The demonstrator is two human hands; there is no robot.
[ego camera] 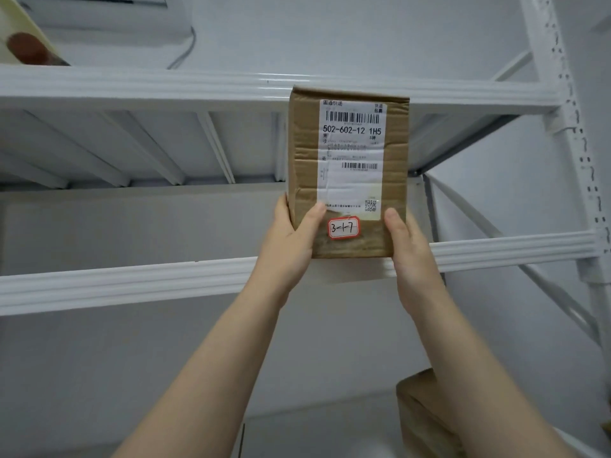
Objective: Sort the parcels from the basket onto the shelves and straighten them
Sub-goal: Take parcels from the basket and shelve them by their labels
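A brown cardboard parcel (304, 166) with a white shipping label and a small red-edged sticker reading "3-1-7" is held upright in front of the white shelf unit. My left hand (291, 239) grips its lower left edge, thumb on the front face. My right hand (410, 252) grips its lower right edge, thumb beside the label. The parcel's bottom sits level with the front rail of the middle shelf (132, 282), and its top reaches the rail of the shelf above (132, 87). The basket is out of view.
Another brown parcel (426, 414) stands on a lower shelf at the bottom right, partly behind my right forearm. A pale package with a brown patch (23, 38) lies on the top shelf at the far left. The perforated white upright (575, 133) rises on the right.
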